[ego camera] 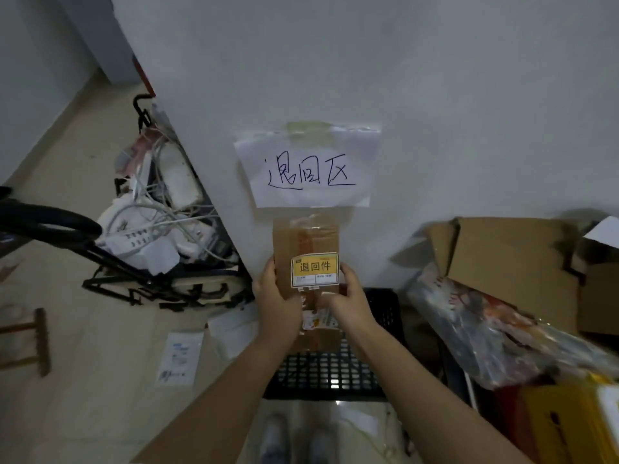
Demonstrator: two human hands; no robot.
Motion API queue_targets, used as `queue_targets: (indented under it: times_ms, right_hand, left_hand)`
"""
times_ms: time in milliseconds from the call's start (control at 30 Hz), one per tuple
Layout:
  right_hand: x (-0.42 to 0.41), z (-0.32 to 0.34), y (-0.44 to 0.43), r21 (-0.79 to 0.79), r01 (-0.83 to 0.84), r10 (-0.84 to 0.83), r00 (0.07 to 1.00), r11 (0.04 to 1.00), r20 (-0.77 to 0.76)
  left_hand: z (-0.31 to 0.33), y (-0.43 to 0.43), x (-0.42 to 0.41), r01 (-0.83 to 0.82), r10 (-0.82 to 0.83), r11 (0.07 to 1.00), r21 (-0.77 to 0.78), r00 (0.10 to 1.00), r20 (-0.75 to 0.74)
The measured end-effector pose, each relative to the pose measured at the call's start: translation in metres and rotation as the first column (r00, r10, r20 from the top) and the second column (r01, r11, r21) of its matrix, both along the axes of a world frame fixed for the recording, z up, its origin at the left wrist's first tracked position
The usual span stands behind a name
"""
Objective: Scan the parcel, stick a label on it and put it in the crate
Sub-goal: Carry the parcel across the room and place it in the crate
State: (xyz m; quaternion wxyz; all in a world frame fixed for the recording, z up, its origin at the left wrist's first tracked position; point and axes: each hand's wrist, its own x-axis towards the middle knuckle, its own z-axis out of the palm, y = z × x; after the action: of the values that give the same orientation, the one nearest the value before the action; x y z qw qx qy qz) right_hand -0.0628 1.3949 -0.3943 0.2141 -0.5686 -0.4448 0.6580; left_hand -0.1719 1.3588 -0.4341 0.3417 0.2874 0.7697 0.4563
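Note:
I hold a flat brown cardboard parcel [303,241] upright in front of the white wall, above a black plastic crate [335,373] on the floor. A yellow and white label [315,269] with black characters sits on the parcel's face. My left hand [278,296] grips the parcel's left edge. My right hand [346,296] grips its right edge, thumb on the label's right side. Another cardboard piece with a small printed sticker [320,321] lies in the crate, partly hidden by my hands.
A handwritten paper sign [308,169] is taped to the wall. A black cart [157,209] full of cables and power strips stands left. Open cardboard boxes [509,262] and a plastic-wrapped bundle [485,333] crowd the right. Flat packets [177,358] lie on the floor.

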Motion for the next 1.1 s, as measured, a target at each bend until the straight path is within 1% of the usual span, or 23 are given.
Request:
queue_targets:
  times_ms: [133, 233, 300, 400, 467, 633, 733, 800, 933, 1100]
  right_hand:
    - [0.001, -0.085, -0.012, -0.083, 0.074, -0.078, 0.996, 0.994, -0.044]
    - [0.001, -0.149, -0.019, -0.126, 0.140, -0.143, 0.990, 0.982, -0.012]
    - [0.002, -0.186, -0.020, -0.166, 0.161, -0.162, 0.987, 0.973, 0.010]
    - [0.002, -0.240, -0.015, -0.236, 0.192, -0.183, 0.981, 0.953, 0.060]
    - [0.002, -0.275, -0.014, -0.270, 0.213, -0.191, 0.976, 0.939, 0.105]
    - [0.003, -0.352, -0.017, -0.332, 0.305, -0.224, 0.939, 0.892, 0.260]
    - [0.001, -0.396, -0.017, -0.336, 0.287, -0.189, 0.936, 0.897, 0.296]
    - [0.000, -0.424, -0.020, -0.339, 0.242, -0.148, 0.949, 0.909, 0.278]
    - [-0.002, -0.470, -0.024, -0.361, 0.224, -0.149, 0.963, 0.905, 0.226]
    - [-0.006, -0.519, -0.021, -0.363, 0.213, -0.126, 0.960, 0.907, 0.249]
  left_hand:
    - [-0.081, -0.008, -0.002, 0.052, -0.050, 0.998, -0.036, 0.998, 0.046]
    - [-0.136, -0.012, 0.002, 0.056, -0.050, 0.996, -0.063, 0.995, 0.090]
    - [-0.169, -0.011, 0.001, 0.032, -0.017, 0.996, -0.082, 0.985, 0.174]
    - [-0.220, -0.003, 0.000, -0.009, 0.075, 0.982, -0.191, 0.937, 0.340]
    - [-0.254, 0.000, -0.001, -0.007, 0.110, 0.966, -0.258, 0.915, 0.388]
    - [-0.335, -0.006, -0.008, -0.004, 0.174, 0.927, -0.376, 0.891, 0.419]
    - [-0.374, -0.013, -0.015, 0.027, 0.151, 0.909, -0.415, 0.908, 0.392]
    - [-0.393, -0.014, -0.020, 0.022, 0.155, 0.909, -0.415, 0.908, 0.388]
    - [-0.426, -0.010, -0.023, 0.000, 0.198, 0.910, -0.414, 0.878, 0.437]
    - [-0.464, -0.007, -0.021, 0.035, 0.179, 0.903, -0.428, 0.874, 0.451]
